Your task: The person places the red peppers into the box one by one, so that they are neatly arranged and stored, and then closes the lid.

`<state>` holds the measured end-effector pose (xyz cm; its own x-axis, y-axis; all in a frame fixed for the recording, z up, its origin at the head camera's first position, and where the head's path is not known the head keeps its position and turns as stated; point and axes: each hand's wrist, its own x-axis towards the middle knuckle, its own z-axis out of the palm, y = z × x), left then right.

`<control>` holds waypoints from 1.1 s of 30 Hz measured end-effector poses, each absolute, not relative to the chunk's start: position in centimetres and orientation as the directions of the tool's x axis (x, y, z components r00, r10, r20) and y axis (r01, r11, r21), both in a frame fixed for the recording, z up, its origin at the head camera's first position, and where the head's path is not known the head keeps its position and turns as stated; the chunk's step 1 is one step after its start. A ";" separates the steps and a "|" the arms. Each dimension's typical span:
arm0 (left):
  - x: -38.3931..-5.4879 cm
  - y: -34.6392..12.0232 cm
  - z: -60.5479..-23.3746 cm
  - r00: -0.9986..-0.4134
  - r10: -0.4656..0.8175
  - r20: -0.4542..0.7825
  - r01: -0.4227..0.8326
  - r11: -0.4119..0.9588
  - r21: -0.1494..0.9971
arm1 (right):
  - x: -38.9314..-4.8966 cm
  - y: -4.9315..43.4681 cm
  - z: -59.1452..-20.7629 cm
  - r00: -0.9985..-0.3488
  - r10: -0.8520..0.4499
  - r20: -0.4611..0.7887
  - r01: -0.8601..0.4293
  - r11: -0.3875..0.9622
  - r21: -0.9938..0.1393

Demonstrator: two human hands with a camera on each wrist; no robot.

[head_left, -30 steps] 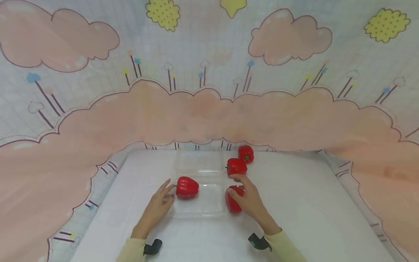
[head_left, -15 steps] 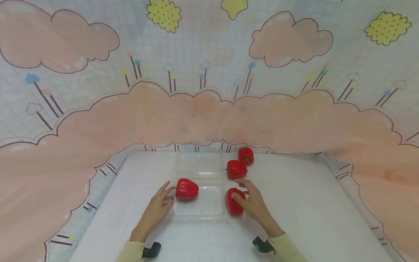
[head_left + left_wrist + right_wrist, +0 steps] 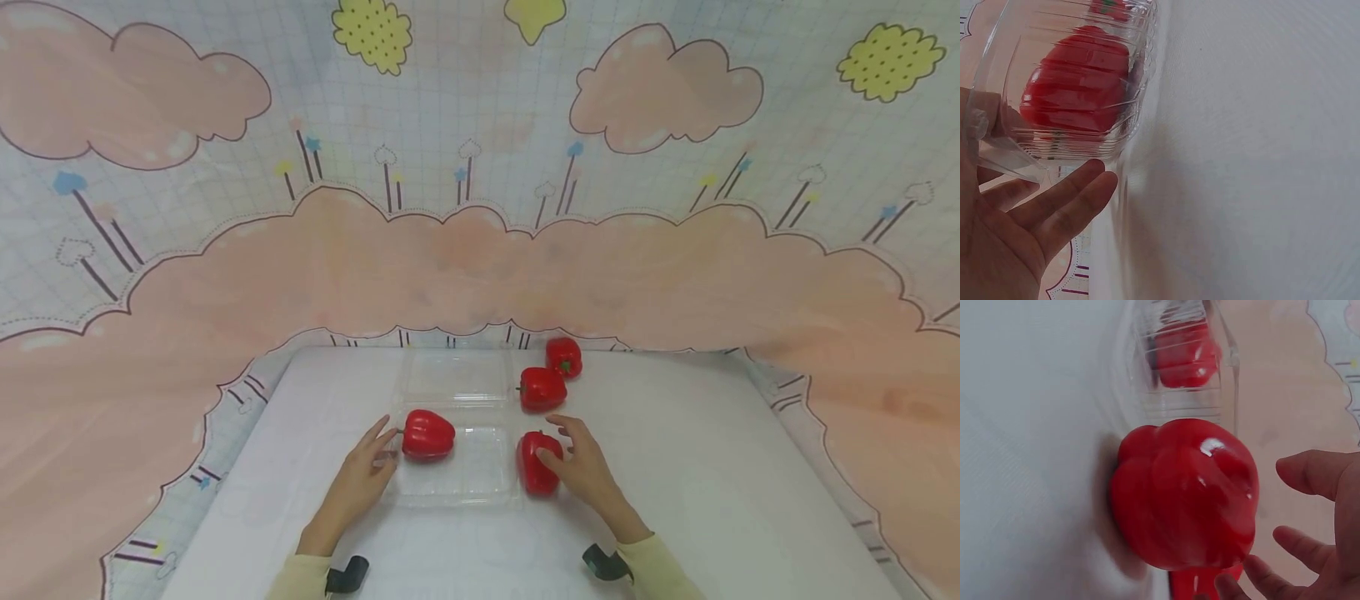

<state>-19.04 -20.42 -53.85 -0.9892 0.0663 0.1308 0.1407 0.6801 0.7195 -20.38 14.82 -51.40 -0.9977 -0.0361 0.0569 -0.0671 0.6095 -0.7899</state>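
Note:
In the head view a clear plastic clamshell box (image 3: 480, 487) lies unfolded on the table, its lid half (image 3: 457, 375) away from me. One red bell pepper (image 3: 428, 435) lies in the near half, towards the left; the left wrist view shows this pepper (image 3: 1079, 81) through the clear wall. My left hand (image 3: 360, 479) is at the box's left edge, with fairly straight fingers right at the wall. Beside the box's right edge lies another red bell pepper (image 3: 537, 475). My right hand (image 3: 588, 467) has its fingers spread around this pepper (image 3: 1185, 494), holding nothing.
Two more red bell peppers stand beyond my right hand: one near pepper (image 3: 542, 389) by the box's right side and one far pepper (image 3: 564, 357) by the table's back edge. A patterned cloth (image 3: 465, 275) hangs behind the white table (image 3: 675, 433).
My right hand has drawn back a little to the right and towards me, its fingers spread by the pepper. My left hand has stayed at the box's edge.

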 end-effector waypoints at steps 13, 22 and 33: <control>-19.1 -20.6 -54.2 -0.990 0.069 0.124 0.138 0.679 0.721 | -20.2 15.1 -52.6 -0.999 -0.044 -0.019 -0.012 0.617 -0.787; -19.4 -20.7 -53.3 -0.990 0.072 0.119 0.135 0.701 0.701 | -20.6 15.0 -52.7 -0.997 -0.067 -0.046 -0.002 0.591 -0.807; -19.3 -20.2 -53.7 -0.992 0.051 0.116 0.119 0.685 0.719 | -20.9 15.0 -53.3 -0.987 -0.030 -0.155 0.101 0.636 -0.765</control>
<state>-19.27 -20.20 -53.65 -0.9919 0.0506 0.1164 0.1193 0.6849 0.7188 -20.91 15.05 -53.29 -0.9875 -0.0301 -0.1550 0.1007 0.6361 -0.7650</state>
